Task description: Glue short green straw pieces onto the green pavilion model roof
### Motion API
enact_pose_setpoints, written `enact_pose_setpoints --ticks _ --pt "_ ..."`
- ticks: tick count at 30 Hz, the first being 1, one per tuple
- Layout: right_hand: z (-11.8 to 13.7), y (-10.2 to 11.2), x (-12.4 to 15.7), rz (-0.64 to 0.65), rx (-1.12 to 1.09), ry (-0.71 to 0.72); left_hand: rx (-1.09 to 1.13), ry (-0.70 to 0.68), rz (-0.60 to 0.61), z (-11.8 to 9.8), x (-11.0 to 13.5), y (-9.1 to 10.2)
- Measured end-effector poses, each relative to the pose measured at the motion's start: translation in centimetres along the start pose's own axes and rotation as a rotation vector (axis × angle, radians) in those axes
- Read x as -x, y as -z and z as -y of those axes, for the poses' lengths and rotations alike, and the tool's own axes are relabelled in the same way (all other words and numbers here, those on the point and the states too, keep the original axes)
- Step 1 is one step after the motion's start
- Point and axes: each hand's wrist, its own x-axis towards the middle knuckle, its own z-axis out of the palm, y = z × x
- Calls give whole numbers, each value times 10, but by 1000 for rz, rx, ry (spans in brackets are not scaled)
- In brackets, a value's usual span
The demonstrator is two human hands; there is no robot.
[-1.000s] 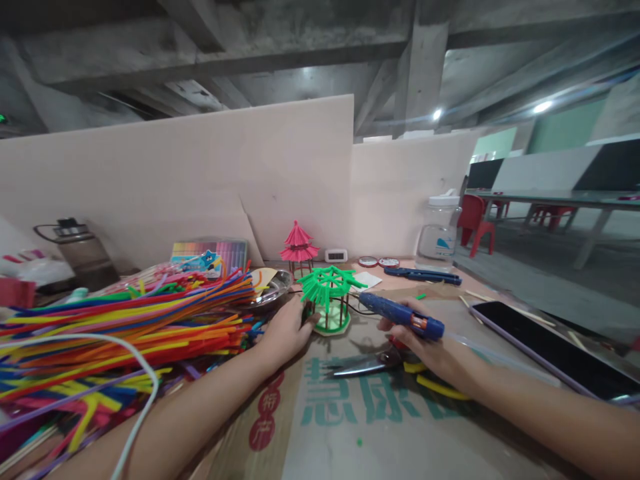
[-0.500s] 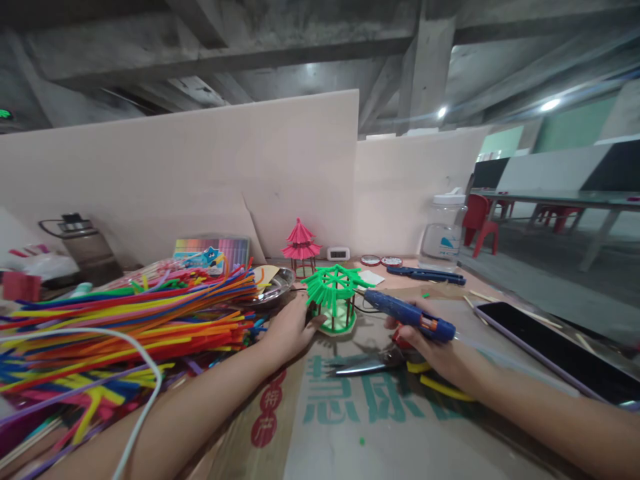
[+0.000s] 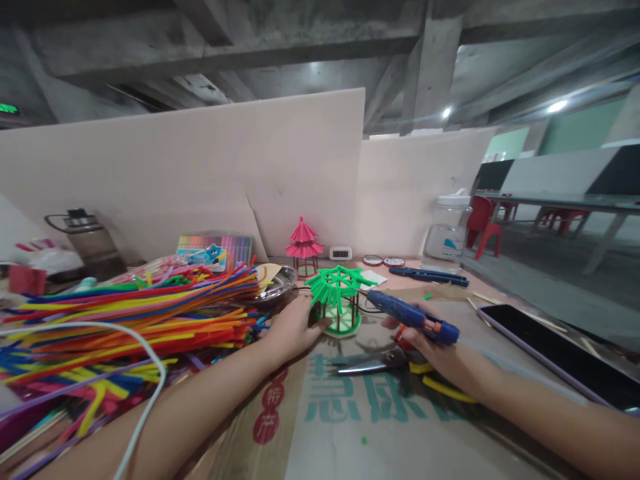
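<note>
A small pavilion model [image 3: 340, 285] with a green pipe-cleaner roof, brown posts and a green-edged base stands on the cardboard. My left hand [image 3: 296, 327] grips it at its left side, thumb at the base and the other fingers hidden behind. In my right hand [image 3: 425, 343] is a blue hot glue gun [image 3: 413, 316], its nozzle pointing left at the roof's right edge; whether it touches is unclear. Under that hand lies a pair of scissors [image 3: 373, 363], blades to the left, with yellow pieces near the handles.
Colourful pipe cleaners [image 3: 135, 313] are heaped on the left, crossed by a white cable [image 3: 150, 353]. Behind stand a pink-roofed pavilion [image 3: 303, 243], a small digital clock [image 3: 341, 253] and a clear bottle [image 3: 449, 230]. A phone [image 3: 555, 350] lies at the right.
The whole view has shifted slightly, so things sit a little further right. Both hands keep their hold, and the glue gun's nozzle stays by the green roof.
</note>
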Motion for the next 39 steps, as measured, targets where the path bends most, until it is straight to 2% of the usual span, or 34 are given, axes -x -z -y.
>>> enact_pose_setpoints --ticks 17,23,27,34,39 --pt "-2 10 -1 5 100 -26 40 3 -10 8 -2 -2" --pt "-2 8 -2 51 54 -14 72 -29 -22 9 -3 -4" --pt "1 3 -3 25 29 3 74 -25 -18 10 -4 -3" --pt "-8 0 2 -6 -99 -35 88 -123 -100 8 -4 -1" --pt "-15 0 6 19 -86 -43 56 -163 -133 6 -4 2"
